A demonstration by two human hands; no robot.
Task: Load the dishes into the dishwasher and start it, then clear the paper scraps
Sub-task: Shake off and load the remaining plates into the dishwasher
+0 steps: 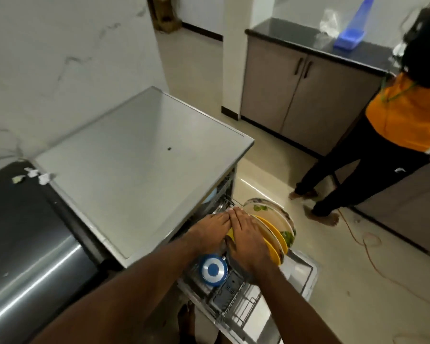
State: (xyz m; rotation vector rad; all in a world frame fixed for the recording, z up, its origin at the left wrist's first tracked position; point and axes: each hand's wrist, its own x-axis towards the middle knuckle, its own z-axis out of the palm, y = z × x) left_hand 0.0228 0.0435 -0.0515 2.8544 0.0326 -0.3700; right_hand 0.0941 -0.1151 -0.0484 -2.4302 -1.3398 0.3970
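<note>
The dishwasher (134, 155) stands open with its lower rack (236, 304) pulled out over the door (301, 274). Several plates stand on edge in the rack: yellow ones (273, 234) and cream ones with a green leaf print (266, 207). A blue and white round dish (212, 269) stands nearer me in the rack. My left hand (212, 229) and my right hand (246, 239) lie side by side, fingers together, on the near face of the plate stack. Whether either hand grips a plate is hidden. White paper scraps (44, 177) lie on the dark counter (23, 219) at the left.
A person in an orange top (405, 115) stands barefoot on the floor to the right, close to the open door. An orange cable (368, 249) trails across the tiles. Grey cabinets (301, 95) with a black top hold a blue container (350, 38).
</note>
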